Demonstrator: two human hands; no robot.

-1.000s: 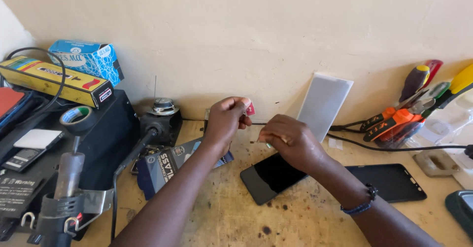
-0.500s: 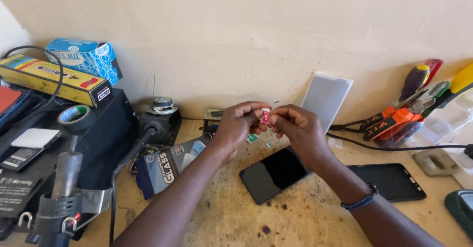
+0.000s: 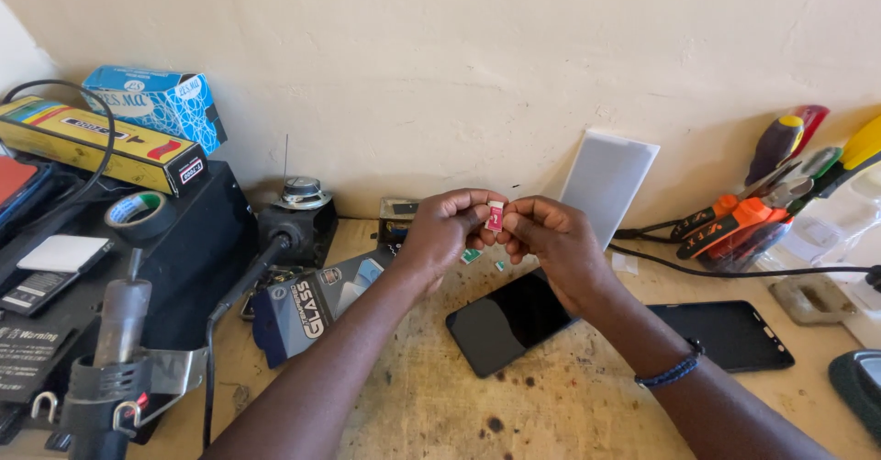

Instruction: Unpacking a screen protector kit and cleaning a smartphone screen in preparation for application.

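Observation:
My left hand [image 3: 447, 232] and my right hand [image 3: 553, 244] meet above the worn wooden bench [image 3: 569, 405], and both pinch a small red and white tab [image 3: 495, 216] between their fingertips. Right below the hands lies a dark smartphone [image 3: 510, 320], screen up. Small green and white bits [image 3: 472, 256] lie on the bench under my fingers. A white rectangular sheet [image 3: 606, 183] leans against the wall behind my right hand.
A second dark phone [image 3: 730, 334] lies to the right. Screwdrivers and orange-handled tools [image 3: 766, 194] and a black cable [image 3: 734, 273] sit at the right. A glass protector packet [image 3: 307, 306], a black box [image 3: 197, 253], tape roll [image 3: 138, 212] and boxes [image 3: 151, 102] stand left.
My hands were apart with a thin strip stretched between them; they have come together and now both pinch the small red and white tab.

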